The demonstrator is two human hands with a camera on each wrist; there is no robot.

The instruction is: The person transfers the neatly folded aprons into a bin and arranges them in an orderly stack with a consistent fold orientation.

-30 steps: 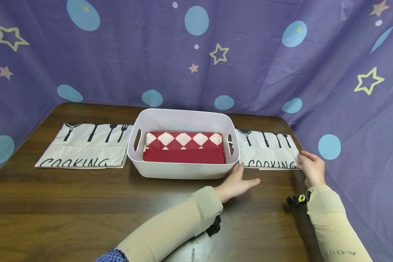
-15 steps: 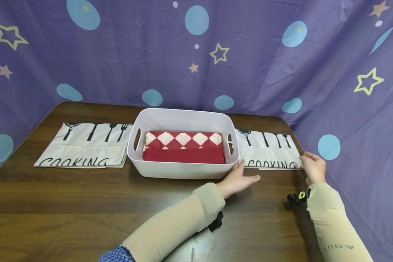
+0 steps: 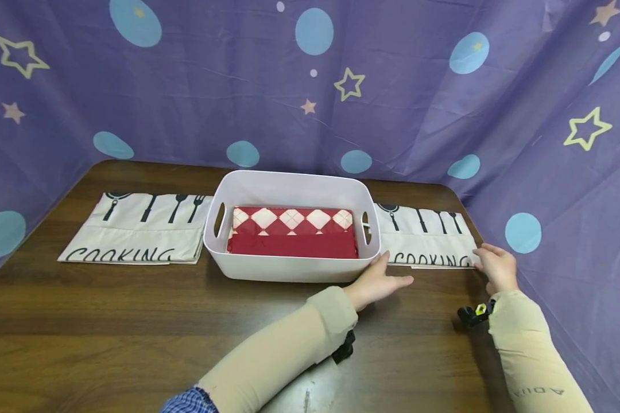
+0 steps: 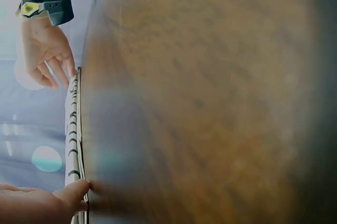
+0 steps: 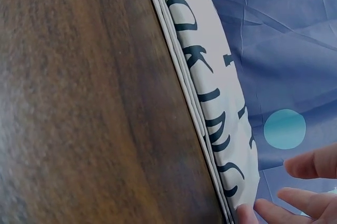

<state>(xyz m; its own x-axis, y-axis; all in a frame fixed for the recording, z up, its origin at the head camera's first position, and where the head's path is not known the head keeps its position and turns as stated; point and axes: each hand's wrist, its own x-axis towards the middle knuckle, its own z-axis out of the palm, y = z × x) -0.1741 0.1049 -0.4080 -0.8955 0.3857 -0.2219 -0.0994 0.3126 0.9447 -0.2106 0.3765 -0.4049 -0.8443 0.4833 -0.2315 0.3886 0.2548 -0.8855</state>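
A folded white cloth [image 3: 429, 235] printed with COOKING and dark kitchen utensils lies flat on the right of the table. Its left end is partly hidden behind a white plastic basket [image 3: 289, 268]. My left hand [image 3: 374, 284] has its fingers extended at the basket's front right corner, beside the cloth's near left corner, thumb pointing right. At the cloth's near right corner, my right hand [image 3: 498, 268] touches the edge with its fingertips. The right wrist view shows those fingers [image 5: 308, 200] mostly straight and spread, not curled round the cloth.
Inside the basket lies a folded red cloth [image 3: 291, 245] with a white diamond pattern. Another folded white COOKING cloth [image 3: 134, 235] lies left of the basket. The brown wooden table [image 3: 108, 327] ends at a purple curtain [image 3: 392, 86] behind and to the right.
My right hand has slid slightly right, its fingertips moving from on top of the cloth to its right edge. My left hand stays by the basket corner.
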